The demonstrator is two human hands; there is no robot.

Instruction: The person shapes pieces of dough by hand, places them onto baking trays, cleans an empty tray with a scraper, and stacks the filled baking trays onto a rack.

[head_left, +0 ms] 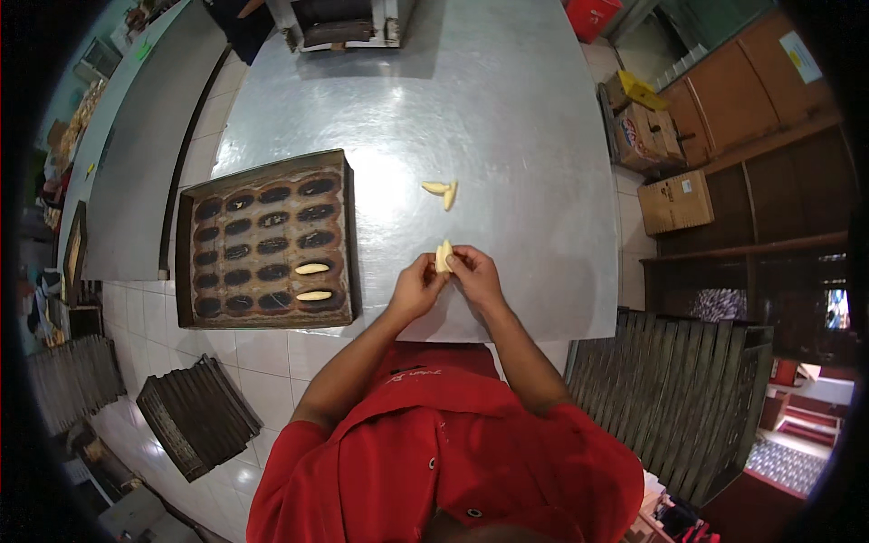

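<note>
My left hand and my right hand are closed around pale dough over the steel table, near its front edge. Farther up the table lie more pale dough pieces, touching one another. To the left sits a dark, worn baking tray with rows of oval hollows. Two dough pieces lie in hollows at the tray's right side, one below the other.
A metal machine stands at the table's far end. Stacked dark trays stand low at left and right. Wooden shelves and boxes line the right. Another long counter runs along the left.
</note>
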